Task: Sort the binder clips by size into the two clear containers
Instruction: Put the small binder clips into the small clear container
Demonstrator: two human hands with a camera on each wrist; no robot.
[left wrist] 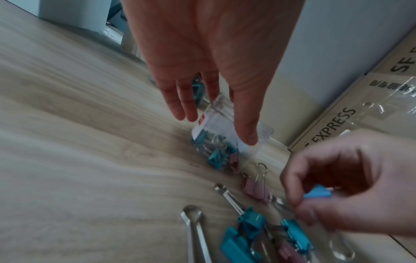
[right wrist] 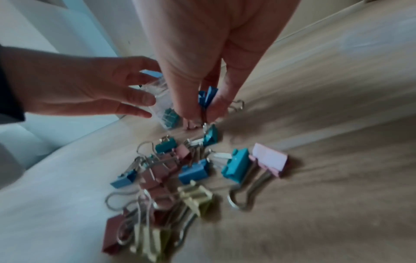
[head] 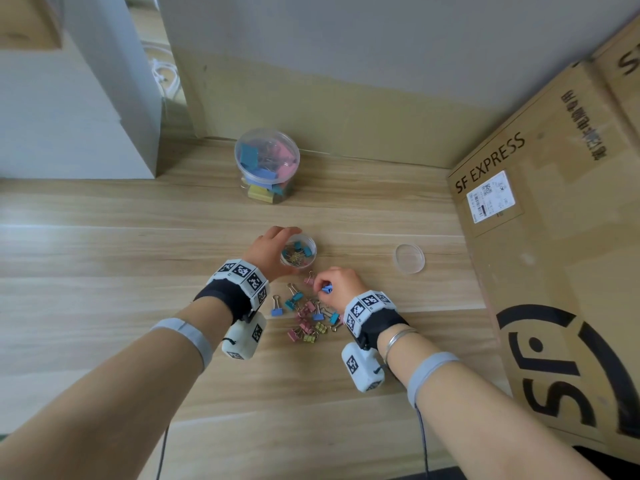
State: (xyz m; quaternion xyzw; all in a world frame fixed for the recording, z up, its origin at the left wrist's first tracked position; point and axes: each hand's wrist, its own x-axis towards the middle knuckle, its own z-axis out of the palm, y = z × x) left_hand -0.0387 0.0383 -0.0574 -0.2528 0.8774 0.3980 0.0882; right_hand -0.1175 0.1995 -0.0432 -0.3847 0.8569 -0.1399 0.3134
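Note:
A small clear container (head: 298, 252) stands on the wooden table (head: 138, 258) and holds several small clips. My left hand (head: 289, 250) cups it, with the thumb (left wrist: 246, 135) and straight fingers laid against its sides. Just to the right, my right hand (head: 323, 285) pinches a small blue binder clip (head: 327, 289) by its wire handles above the loose pile of clips (head: 308, 317). The pile mixes pink, teal, blue and yellow clips. A larger clear container (head: 266, 164) with big clips stands farther back.
A clear round lid (head: 409, 258) lies to the right of the small container. A big cardboard box (head: 554, 237) marked SF EXPRESS fills the right side. A white cabinet (head: 69, 116) stands at the back left, and a wall runs behind.

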